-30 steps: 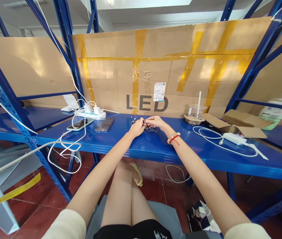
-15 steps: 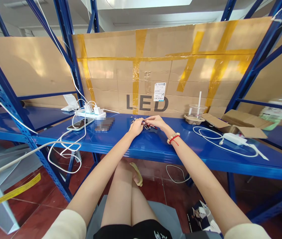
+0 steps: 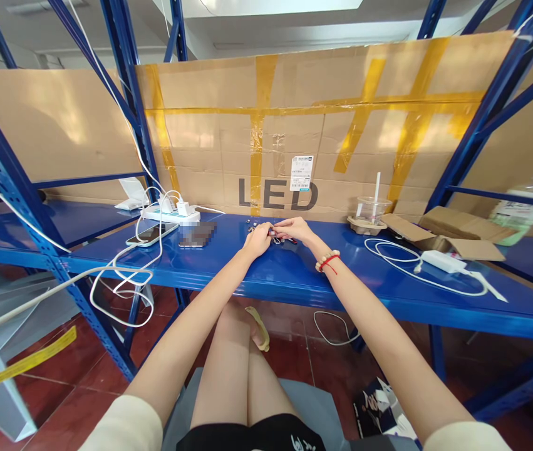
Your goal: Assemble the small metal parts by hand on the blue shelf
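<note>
Small dark pieces (image 3: 277,240) lay on the blue bench (image 3: 322,266) beneath the fingers, largely covered; kind not made out. Left hand (image 3: 259,240) and right hand (image 3: 293,229) close together, fingers bent; could not tell whether either gripped anything. Leftward, a flat dark object (image 3: 198,235), obscured by pixelation. Rightward, a clear cup (image 3: 370,212) with straw, then an open carton (image 3: 456,227); beyond, a bottle (image 3: 522,216), partly hidden.
</note>
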{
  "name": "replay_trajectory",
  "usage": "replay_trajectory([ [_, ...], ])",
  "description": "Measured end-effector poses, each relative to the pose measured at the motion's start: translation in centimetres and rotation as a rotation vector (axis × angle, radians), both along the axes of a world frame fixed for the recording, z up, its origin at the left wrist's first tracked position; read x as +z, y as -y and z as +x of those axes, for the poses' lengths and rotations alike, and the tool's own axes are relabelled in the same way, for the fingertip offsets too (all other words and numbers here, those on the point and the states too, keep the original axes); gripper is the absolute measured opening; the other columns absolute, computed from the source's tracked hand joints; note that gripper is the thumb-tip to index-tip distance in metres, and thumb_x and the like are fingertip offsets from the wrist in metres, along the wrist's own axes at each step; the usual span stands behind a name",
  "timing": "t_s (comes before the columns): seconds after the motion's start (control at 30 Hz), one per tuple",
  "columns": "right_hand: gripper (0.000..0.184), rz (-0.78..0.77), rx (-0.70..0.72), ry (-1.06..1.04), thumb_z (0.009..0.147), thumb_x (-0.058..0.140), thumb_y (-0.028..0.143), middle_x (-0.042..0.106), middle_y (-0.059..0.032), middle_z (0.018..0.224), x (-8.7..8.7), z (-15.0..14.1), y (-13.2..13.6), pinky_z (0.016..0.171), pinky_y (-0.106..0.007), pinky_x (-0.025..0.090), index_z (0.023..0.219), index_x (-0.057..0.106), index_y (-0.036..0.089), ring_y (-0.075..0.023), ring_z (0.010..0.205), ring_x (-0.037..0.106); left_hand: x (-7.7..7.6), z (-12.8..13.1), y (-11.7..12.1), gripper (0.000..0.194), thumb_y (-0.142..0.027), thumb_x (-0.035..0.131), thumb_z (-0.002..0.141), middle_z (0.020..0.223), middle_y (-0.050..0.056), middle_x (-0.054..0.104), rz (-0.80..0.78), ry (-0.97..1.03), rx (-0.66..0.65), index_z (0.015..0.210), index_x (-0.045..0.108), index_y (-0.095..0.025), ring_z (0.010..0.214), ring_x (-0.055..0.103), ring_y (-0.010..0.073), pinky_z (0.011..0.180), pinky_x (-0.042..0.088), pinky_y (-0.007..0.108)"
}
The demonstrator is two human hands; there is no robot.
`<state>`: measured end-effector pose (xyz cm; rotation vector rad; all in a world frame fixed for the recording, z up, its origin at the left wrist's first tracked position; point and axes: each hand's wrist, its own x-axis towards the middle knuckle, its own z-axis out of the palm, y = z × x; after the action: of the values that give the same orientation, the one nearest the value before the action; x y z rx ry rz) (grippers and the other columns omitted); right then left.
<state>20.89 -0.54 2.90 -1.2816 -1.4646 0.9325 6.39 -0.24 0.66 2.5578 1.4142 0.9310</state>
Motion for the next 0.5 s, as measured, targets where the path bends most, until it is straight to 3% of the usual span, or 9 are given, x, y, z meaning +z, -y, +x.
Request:
replay_trajectory([
  [0.3, 0.006, 0.064, -0.097, 0.038, 0.067, 0.068, 0.017, 0.067, -0.0044, 0.058, 0.14, -0.14, 0.05, 0.057, -0.019, 0.052, 0.07, 0.069, 0.013, -0.0141, 0.062, 0.065, 0.31, -0.06, 0.56, 0.016, -0.026, 0.041, 0.086, 0.108, 0.004, 0.06, -0.089, 0.113, 0.006, 0.101, 0.047, -0.023, 0.102, 0.054, 0.0174, 0.083, 0.044, 0.03],
  [0.5, 0.016, 0.119, -0.046, -0.109, 0.071, 0.068, 0.026, 0.07, -0.0075, 0.08, 0.5, 0.05, 0.16, 0.063, -0.019, 0.05, 0.08, 0.068, 0.013, -0.0137, 0.074, 0.065, 0.71, -0.06, 1.0, 0.022, -0.037, 0.038, 0.088, 0.105, 0.005, 0.06, -0.109, 0.176, 0.053, 0.106, 0.041, -0.024, 0.097, 0.057, 0.0206, 0.078, 0.044, 0.033],
])
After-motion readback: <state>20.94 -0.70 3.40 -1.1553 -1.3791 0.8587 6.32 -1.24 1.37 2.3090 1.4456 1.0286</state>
